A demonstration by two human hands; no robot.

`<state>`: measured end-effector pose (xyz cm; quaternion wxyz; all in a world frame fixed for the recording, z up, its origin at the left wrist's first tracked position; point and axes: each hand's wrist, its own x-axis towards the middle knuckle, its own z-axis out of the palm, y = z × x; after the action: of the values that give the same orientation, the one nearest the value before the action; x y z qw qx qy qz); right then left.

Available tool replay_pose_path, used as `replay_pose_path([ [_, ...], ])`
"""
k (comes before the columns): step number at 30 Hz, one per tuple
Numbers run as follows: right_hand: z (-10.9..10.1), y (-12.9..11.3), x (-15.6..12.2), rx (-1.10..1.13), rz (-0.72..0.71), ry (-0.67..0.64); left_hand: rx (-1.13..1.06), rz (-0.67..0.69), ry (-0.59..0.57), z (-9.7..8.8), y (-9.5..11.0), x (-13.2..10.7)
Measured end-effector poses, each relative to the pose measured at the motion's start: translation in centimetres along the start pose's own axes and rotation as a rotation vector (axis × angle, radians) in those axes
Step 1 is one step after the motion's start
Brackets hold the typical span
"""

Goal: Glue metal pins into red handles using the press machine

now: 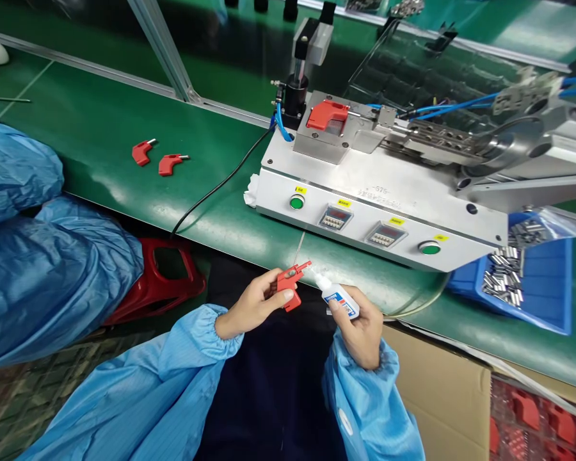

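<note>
My left hand (254, 304) is closed around a small red plastic part (290, 285), held just in front of the green belt's near edge. My right hand (362, 326) grips a small white glue bottle (338, 298), tilted so that its nozzle points left at the tip of the red part. A thin metal pin sticks up from the red part. Both arms are in blue sleeves.
A grey press machine (388, 205) with green buttons stands on the green belt (100, 134), with a red part (326, 115) in its fixture. Two more red parts (158, 157) lie on the belt at left. A blue tray of metal pins (532, 275) sits right. Another person's blue sleeve (38, 256) is left; cardboard box (441, 384) below right.
</note>
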<state>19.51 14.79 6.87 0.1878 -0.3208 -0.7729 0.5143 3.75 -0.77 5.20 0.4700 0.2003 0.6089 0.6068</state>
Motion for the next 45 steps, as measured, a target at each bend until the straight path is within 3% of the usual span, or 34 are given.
replay_pose_path([
  [45, 0.64, -0.79, 0.22, -0.023, -0.026, 0.03, 0.09, 0.046, 0.012, -0.82, -0.86, -0.3],
])
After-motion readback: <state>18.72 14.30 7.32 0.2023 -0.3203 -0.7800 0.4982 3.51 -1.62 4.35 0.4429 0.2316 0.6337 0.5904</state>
